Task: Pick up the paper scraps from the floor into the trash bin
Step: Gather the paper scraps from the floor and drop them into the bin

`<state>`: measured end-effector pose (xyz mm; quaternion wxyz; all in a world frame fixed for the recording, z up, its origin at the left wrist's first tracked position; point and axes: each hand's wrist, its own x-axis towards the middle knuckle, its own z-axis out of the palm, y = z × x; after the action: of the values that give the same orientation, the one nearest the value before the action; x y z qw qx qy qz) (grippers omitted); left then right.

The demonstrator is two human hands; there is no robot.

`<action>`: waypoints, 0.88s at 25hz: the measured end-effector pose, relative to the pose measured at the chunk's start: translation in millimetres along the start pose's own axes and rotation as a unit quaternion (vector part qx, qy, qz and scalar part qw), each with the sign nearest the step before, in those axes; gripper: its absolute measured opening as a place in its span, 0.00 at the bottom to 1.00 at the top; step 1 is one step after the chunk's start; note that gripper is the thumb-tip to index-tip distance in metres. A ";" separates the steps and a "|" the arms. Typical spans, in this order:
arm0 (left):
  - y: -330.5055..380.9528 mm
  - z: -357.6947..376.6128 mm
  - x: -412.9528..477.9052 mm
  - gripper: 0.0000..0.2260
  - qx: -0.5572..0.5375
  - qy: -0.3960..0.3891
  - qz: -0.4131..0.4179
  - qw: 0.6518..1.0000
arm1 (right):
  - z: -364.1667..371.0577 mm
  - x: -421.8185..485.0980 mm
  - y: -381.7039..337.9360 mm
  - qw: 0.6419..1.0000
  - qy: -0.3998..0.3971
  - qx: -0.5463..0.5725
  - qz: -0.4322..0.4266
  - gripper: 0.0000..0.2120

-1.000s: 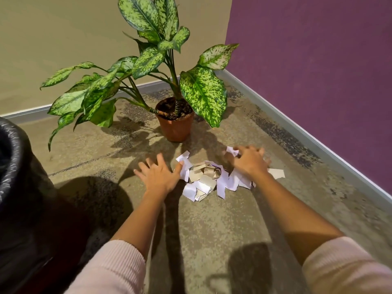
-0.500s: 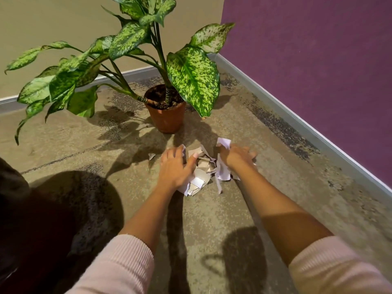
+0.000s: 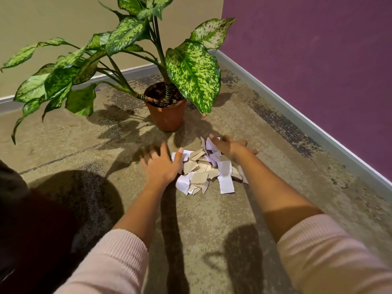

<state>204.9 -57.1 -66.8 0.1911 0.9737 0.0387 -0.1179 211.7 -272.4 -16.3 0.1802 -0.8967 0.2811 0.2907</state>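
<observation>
A pile of white and tan paper scraps (image 3: 203, 172) lies on the mottled floor in front of a potted plant. My left hand (image 3: 161, 166) lies flat on the floor with spread fingers, its thumb touching the pile's left edge. Over the pile's far right side my right hand (image 3: 230, 148) stretches with straight fingers, touching the top scraps. Neither hand holds any paper. The dark trash bin (image 3: 19, 209) fills the lower left corner, only partly in view.
A terracotta pot (image 3: 166, 115) with a large spotted-leaf plant (image 3: 191, 71) stands just behind the scraps. A purple wall (image 3: 318, 71) with a grey skirting runs along the right, a beige wall (image 3: 53, 22) at the back. Bare floor (image 3: 201, 230) lies between my arms.
Both hands had squeezed the scraps into a tight heap; now they have spread apart and opened, and the pile lies looser and wider. The view shifted slightly.
</observation>
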 end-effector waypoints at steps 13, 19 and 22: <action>12.8 6.5 -43.3 0.32 0.031 -0.085 0.271 0.958 | 51.8 -32.1 4.8 0.993 -0.029 -0.062 -0.096 0.46; 2.4 -12.4 -71.2 0.53 0.155 -0.137 0.289 0.935 | 64.0 -73.9 8.2 0.986 -0.034 -0.089 -0.139 0.45; 6.6 -9.0 -83.7 0.48 0.154 -0.133 0.235 0.950 | 74.9 -89.5 10.0 0.987 -0.025 -0.058 -0.146 0.47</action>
<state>126.5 -62.3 -35.8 0.0644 0.9483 -0.2355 -0.2028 114.0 -208.0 -19.6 0.1749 -0.9296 0.1251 0.2993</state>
